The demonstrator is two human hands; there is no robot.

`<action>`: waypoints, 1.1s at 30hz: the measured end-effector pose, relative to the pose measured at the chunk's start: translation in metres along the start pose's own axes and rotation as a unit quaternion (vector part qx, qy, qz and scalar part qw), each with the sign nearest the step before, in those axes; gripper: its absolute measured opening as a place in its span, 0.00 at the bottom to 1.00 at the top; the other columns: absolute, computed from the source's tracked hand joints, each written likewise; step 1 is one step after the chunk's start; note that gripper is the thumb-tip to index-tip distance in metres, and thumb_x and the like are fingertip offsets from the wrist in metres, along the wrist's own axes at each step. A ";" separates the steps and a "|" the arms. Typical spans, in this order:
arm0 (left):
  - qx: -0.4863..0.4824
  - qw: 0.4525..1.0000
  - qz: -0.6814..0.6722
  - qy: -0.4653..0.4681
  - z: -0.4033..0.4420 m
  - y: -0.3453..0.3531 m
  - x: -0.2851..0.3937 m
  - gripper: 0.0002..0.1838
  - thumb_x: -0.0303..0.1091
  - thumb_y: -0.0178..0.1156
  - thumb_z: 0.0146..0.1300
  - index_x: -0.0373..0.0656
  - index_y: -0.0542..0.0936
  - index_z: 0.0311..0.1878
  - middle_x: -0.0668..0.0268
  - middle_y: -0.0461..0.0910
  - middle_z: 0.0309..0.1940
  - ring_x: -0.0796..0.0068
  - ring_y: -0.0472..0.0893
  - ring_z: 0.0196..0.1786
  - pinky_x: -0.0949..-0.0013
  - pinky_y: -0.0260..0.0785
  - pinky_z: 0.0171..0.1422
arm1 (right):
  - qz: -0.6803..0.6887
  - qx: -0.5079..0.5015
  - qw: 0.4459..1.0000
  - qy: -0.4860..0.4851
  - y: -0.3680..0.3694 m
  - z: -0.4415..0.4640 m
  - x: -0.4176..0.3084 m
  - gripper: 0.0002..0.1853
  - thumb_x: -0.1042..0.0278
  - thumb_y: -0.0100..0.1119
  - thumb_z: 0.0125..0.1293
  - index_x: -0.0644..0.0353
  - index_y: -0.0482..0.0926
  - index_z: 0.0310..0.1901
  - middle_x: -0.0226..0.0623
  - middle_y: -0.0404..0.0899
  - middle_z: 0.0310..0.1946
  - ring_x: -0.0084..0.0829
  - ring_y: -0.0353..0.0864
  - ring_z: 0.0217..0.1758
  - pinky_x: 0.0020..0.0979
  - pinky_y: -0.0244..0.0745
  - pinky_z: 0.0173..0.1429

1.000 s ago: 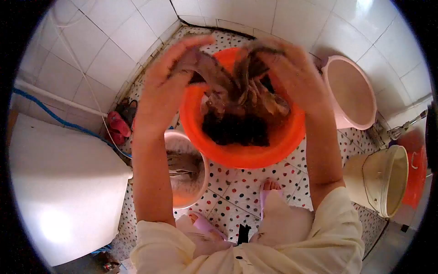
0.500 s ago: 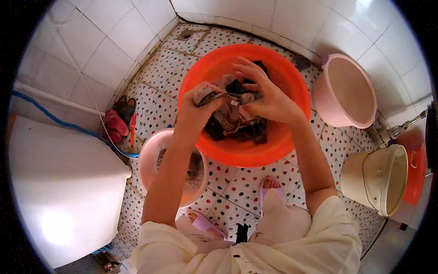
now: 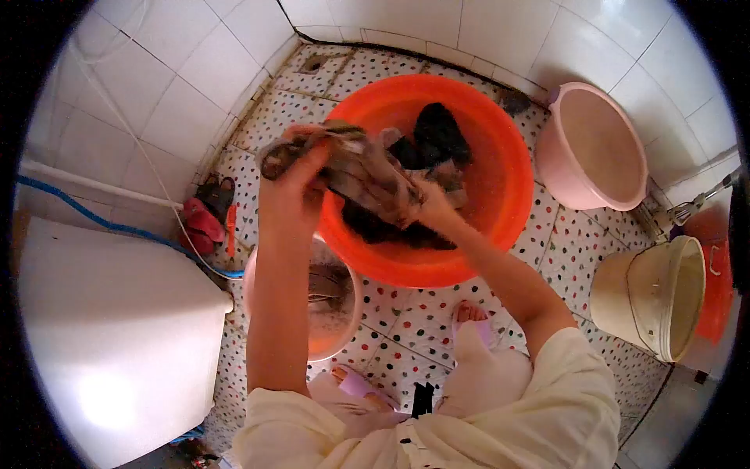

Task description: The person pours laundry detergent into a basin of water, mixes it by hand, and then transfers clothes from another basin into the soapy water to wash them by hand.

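Observation:
A crumpled brown-grey cloth [image 3: 363, 176] is stretched between my hands over the left part of a large orange basin [image 3: 504, 234]. My left hand [image 3: 295, 184] is closed on its left end, beyond the basin's left rim. At the lower right end of the cloth, my right hand [image 3: 431, 207] grips it. Dark cloth [image 3: 441, 134] lies in the basin, with more dark fabric under the held cloth. A smaller pink basin [image 3: 353, 313] with wet grey cloth [image 3: 324, 283] in it stands below, partly behind my left forearm.
An empty-looking pink tub [image 3: 598, 148] stands at the right wall, with a cream bucket [image 3: 637, 301] and a red container [image 3: 717, 289] below it. Pink slippers [image 3: 203, 227], a blue hose [image 3: 117, 227] and a white appliance [image 3: 117, 336] are at left.
My left hand has moved left and my right hand lower, drawing the cloth out between them. More of the dark cloth in the orange basin now shows.

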State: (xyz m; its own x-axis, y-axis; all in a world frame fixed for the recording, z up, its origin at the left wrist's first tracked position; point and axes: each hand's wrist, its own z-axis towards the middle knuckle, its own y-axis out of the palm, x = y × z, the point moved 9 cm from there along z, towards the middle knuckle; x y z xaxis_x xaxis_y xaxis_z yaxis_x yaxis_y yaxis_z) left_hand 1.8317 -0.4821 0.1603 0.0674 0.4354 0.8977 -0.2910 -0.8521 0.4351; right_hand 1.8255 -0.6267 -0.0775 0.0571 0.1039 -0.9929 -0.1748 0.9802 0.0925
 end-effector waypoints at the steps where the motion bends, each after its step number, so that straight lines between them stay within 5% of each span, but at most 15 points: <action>1: -0.001 1.000 0.003 0.001 0.005 -0.019 -0.011 0.12 0.23 0.59 0.54 0.38 0.75 0.44 0.62 0.78 0.40 0.69 0.77 0.45 0.69 0.70 0.51 | -0.142 0.041 0.988 0.034 -0.024 0.000 -0.004 0.27 0.77 0.61 0.51 0.64 0.66 0.54 0.36 0.71 0.52 0.30 0.71 0.52 0.30 0.69 0.52; 3: 0.151 0.981 -0.078 -0.092 0.008 -0.096 -0.071 0.15 0.33 0.62 0.58 0.41 0.76 0.48 0.61 0.78 0.45 0.63 0.76 0.49 0.63 0.68 0.56 | -0.110 0.213 0.964 0.115 -0.083 -0.008 -0.013 0.23 0.80 0.58 0.48 0.63 0.70 0.50 0.40 0.75 0.46 0.32 0.74 0.49 0.32 0.70 0.51; 6: 0.134 0.966 -0.036 -0.218 -0.014 -0.161 -0.189 0.23 0.34 0.59 0.61 0.41 0.70 0.58 0.55 0.73 0.54 0.57 0.73 0.56 0.48 0.67 0.59 | -0.084 0.245 0.963 0.071 -0.092 -0.014 -0.052 0.22 0.75 0.62 0.46 0.61 0.73 0.46 0.43 0.78 0.40 0.37 0.77 0.44 0.38 0.72 0.49; 9: 0.192 0.903 -0.160 -0.349 -0.053 -0.107 -0.247 0.23 0.31 0.58 0.60 0.40 0.68 0.59 0.54 0.71 0.55 0.55 0.72 0.57 0.40 0.69 0.55 | -0.239 0.165 0.957 0.018 -0.040 -0.014 -0.064 0.22 0.73 0.59 0.44 0.61 0.73 0.46 0.48 0.76 0.44 0.48 0.77 0.44 0.40 0.71 0.49; 10: 0.156 0.907 -0.193 -0.340 -0.053 -0.092 -0.257 0.24 0.32 0.58 0.61 0.40 0.67 0.60 0.54 0.71 0.55 0.55 0.72 0.57 0.41 0.68 0.55 | -0.265 0.167 0.945 -0.094 -0.010 -0.023 -0.083 0.23 0.74 0.59 0.41 0.61 0.71 0.45 0.47 0.76 0.42 0.46 0.75 0.46 0.36 0.70 0.51; 15: -0.064 0.916 -0.341 -0.200 -0.041 -0.044 -0.237 0.26 0.35 0.58 0.61 0.40 0.65 0.61 0.54 0.71 0.55 0.57 0.72 0.58 0.45 0.68 0.57 | -0.117 -0.049 0.990 -0.069 0.103 -0.053 -0.112 0.23 0.76 0.57 0.40 0.62 0.70 0.45 0.48 0.73 0.41 0.48 0.74 0.48 0.39 0.68 0.51; 21: -0.028 0.914 -0.370 -0.161 -0.039 -0.044 -0.228 0.28 0.39 0.58 0.61 0.39 0.63 0.63 0.53 0.70 0.56 0.58 0.72 0.58 0.51 0.68 0.60 | -0.310 -0.030 0.937 -0.161 0.063 -0.023 -0.102 0.23 0.75 0.60 0.42 0.60 0.70 0.45 0.52 0.75 0.35 0.53 0.76 0.43 0.41 0.70 0.43; 22: 0.026 0.933 -0.319 -0.164 -0.035 -0.058 -0.234 0.29 0.40 0.58 0.62 0.39 0.63 0.63 0.53 0.70 0.56 0.58 0.72 0.59 0.51 0.68 0.60 | -0.431 -0.082 0.892 -0.112 0.039 -0.007 -0.087 0.23 0.75 0.61 0.42 0.59 0.70 0.45 0.53 0.76 0.34 0.55 0.76 0.42 0.41 0.71 0.42; 23: 0.092 0.950 -0.240 -0.176 -0.031 -0.077 -0.237 0.29 0.41 0.58 0.62 0.39 0.63 0.63 0.53 0.70 0.56 0.59 0.71 0.59 0.52 0.68 0.61 | -0.383 0.066 0.920 -0.042 -0.012 0.006 -0.019 0.28 0.75 0.62 0.45 0.60 0.71 0.53 0.53 0.77 0.37 0.52 0.78 0.42 0.43 0.74 0.42; 24: 0.241 0.934 0.063 -0.255 -0.037 -0.108 -0.231 0.35 0.47 0.61 0.59 0.38 0.61 0.64 0.51 0.71 0.55 0.58 0.72 0.58 0.58 0.65 0.63 | -0.330 0.081 0.936 0.089 -0.046 0.010 0.018 0.28 0.75 0.61 0.47 0.60 0.70 0.54 0.53 0.76 0.39 0.52 0.77 0.44 0.44 0.74 0.44; 25: 0.243 0.932 0.069 -0.261 -0.036 -0.113 -0.227 0.35 0.47 0.61 0.59 0.38 0.61 0.64 0.51 0.71 0.55 0.58 0.72 0.58 0.58 0.65 0.63 | -0.268 0.094 0.932 0.224 -0.068 0.001 0.051 0.27 0.74 0.61 0.49 0.60 0.69 0.55 0.53 0.75 0.42 0.52 0.76 0.46 0.45 0.73 0.45; 28: 0.110 0.764 0.614 -0.163 -0.020 -0.108 -0.194 0.48 0.57 0.61 0.55 0.40 0.52 0.70 0.44 0.50 0.69 0.50 0.54 0.71 0.55 0.49 0.72 | -0.429 0.089 0.890 0.127 -0.080 0.001 0.039 0.29 0.74 0.61 0.51 0.59 0.67 0.57 0.52 0.72 0.48 0.54 0.72 0.52 0.46 0.72 0.49; 29: 0.107 0.764 0.615 -0.164 -0.021 -0.107 -0.195 0.48 0.57 0.61 0.55 0.40 0.52 0.70 0.44 0.50 0.69 0.50 0.54 0.71 0.55 0.49 0.72 | -0.427 0.090 0.890 0.128 -0.084 -0.001 0.040 0.29 0.74 0.61 0.51 0.59 0.67 0.57 0.52 0.72 0.48 0.54 0.72 0.52 0.46 0.72 0.49; 31: -0.045 0.602 0.796 0.039 -0.017 -0.060 -0.193 0.42 0.54 0.63 0.53 0.47 0.60 0.68 0.48 0.48 0.70 0.38 0.54 0.68 0.42 0.53 0.67 | -0.522 -0.064 0.835 0.161 -0.065 -0.008 0.041 0.29 0.72 0.61 0.52 0.58 0.66 0.58 0.50 0.67 0.53 0.54 0.69 0.56 0.47 0.71 0.53; 33: -0.136 0.544 0.827 -0.042 -0.026 -0.051 -0.238 0.41 0.58 0.61 0.52 0.49 0.63 0.67 0.48 0.49 0.70 0.37 0.52 0.68 0.37 0.48 0.66 | -0.536 -0.100 0.817 0.186 -0.056 -0.011 0.051 0.28 0.69 0.62 0.51 0.58 0.69 0.56 0.50 0.69 0.52 0.52 0.71 0.55 0.46 0.72 0.53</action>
State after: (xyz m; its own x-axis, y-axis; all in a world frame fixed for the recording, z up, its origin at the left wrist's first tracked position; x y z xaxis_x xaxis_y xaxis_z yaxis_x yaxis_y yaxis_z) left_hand 1.8057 -0.5349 -0.0777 -0.4610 -0.8860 0.0502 -0.1490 0.0215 -0.9886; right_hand 1.8272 -0.6787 -0.1340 -0.0134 -0.8916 -0.4525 -0.3797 0.4232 -0.8226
